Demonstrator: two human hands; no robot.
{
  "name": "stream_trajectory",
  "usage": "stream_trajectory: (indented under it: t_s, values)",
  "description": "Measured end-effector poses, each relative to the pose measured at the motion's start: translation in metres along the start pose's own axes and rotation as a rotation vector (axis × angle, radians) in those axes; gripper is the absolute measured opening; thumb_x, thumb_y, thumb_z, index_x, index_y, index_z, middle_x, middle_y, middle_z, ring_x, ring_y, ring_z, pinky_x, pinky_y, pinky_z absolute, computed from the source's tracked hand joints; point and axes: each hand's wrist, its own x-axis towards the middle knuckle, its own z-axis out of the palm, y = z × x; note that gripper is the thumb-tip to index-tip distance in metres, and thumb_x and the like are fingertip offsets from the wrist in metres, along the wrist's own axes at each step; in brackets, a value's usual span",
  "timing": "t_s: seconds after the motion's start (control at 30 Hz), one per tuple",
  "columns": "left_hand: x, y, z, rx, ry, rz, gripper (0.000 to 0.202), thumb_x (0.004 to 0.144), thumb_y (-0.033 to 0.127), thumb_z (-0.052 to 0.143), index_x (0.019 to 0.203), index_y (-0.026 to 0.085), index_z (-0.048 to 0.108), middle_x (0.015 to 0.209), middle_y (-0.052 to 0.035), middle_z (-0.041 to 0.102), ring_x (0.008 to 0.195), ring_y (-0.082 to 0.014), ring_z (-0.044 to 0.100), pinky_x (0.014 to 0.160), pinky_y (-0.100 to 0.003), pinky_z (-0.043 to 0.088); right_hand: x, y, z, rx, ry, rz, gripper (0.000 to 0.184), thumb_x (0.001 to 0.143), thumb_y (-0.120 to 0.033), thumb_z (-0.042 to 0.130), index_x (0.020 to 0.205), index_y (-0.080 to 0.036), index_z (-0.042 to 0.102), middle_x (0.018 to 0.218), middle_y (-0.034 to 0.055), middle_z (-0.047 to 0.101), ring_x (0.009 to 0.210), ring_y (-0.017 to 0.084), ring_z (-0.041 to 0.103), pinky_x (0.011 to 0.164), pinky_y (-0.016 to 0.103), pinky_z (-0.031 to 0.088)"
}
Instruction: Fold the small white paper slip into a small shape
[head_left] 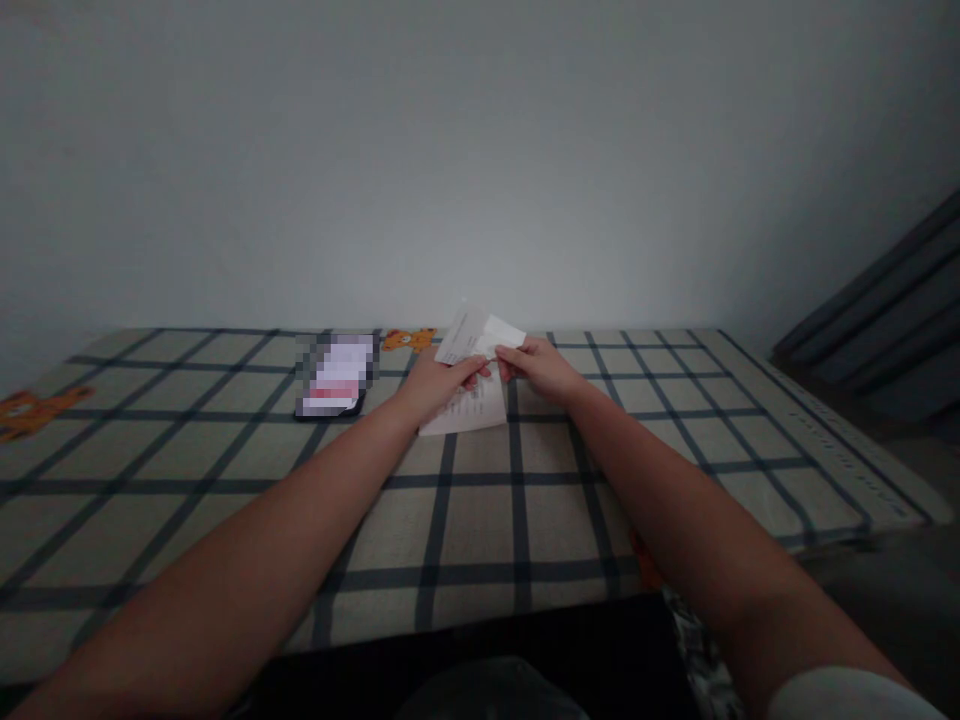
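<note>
A white sheet of paper [480,408] with printed text is held above the checked cloth, partly folded or creased across its middle. My left hand [442,383] grips it from the left, thumb lying over the front and fingers curled in. From the right, my right hand [544,368] pinches the paper between thumb and fingers near a folded upper corner. Both hands nearly meet at the middle of the sheet. Parts of the print are covered by my fingers, and the text is too small to read.
A phone [337,375] with a lit, blurred screen lies left of my hands. The checked cloth [480,510] with bear patterns covers the table up to a pale wall [480,160]. At the far right hangs dark striped fabric [892,290].
</note>
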Motion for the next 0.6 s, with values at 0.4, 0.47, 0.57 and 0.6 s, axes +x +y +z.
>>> stream_trajectory:
  t_s: [0.4,0.47,0.57,0.6]
  values:
    - [0.0014,0.0039,0.0017,-0.157,-0.027,-0.085,0.017,0.070,0.031,0.073,0.069,0.015,0.069,0.063,-0.0036,0.066,0.050,-0.0107,0.052,0.051,-0.025,0.042,0.0013,0.0079,-0.0039,-0.019,-0.029,0.016,0.047,0.078,-0.059,0.067,0.063,-0.015,0.064,0.060,0.0018,0.061,0.057,0.011,0.055,0.064,0.028,0.042]
    - [0.0014,0.0045,0.0030,-0.179,-0.005,-0.099,0.016,0.069,0.029,0.073,0.068,0.014,0.069,0.063,-0.0039,0.066,0.049,-0.0106,0.052,0.050,-0.025,0.041,0.0009,0.0067,-0.0036,-0.040,-0.020,0.021,0.047,0.078,-0.060,0.067,0.062,-0.015,0.064,0.059,0.0019,0.062,0.057,0.011,0.055,0.064,0.028,0.043]
    - [0.0012,0.0048,0.0044,-0.239,0.014,-0.127,0.016,0.067,0.028,0.074,0.072,0.014,0.069,0.064,-0.0044,0.067,0.048,-0.0106,0.052,0.048,-0.025,0.041,0.0007,0.0051,-0.0021,0.018,0.002,0.049,0.049,0.074,-0.062,0.069,0.061,-0.016,0.064,0.059,0.0020,0.063,0.057,0.011,0.056,0.065,0.028,0.045]
    - [0.0011,0.0049,0.0046,-0.254,0.017,-0.135,0.017,0.066,0.028,0.075,0.074,0.014,0.069,0.064,-0.0043,0.067,0.048,-0.0106,0.052,0.048,-0.025,0.041,0.0008,0.0050,-0.0017,0.042,0.008,0.062,0.049,0.072,-0.063,0.070,0.060,-0.016,0.064,0.059,0.0020,0.063,0.057,0.012,0.057,0.065,0.028,0.046]
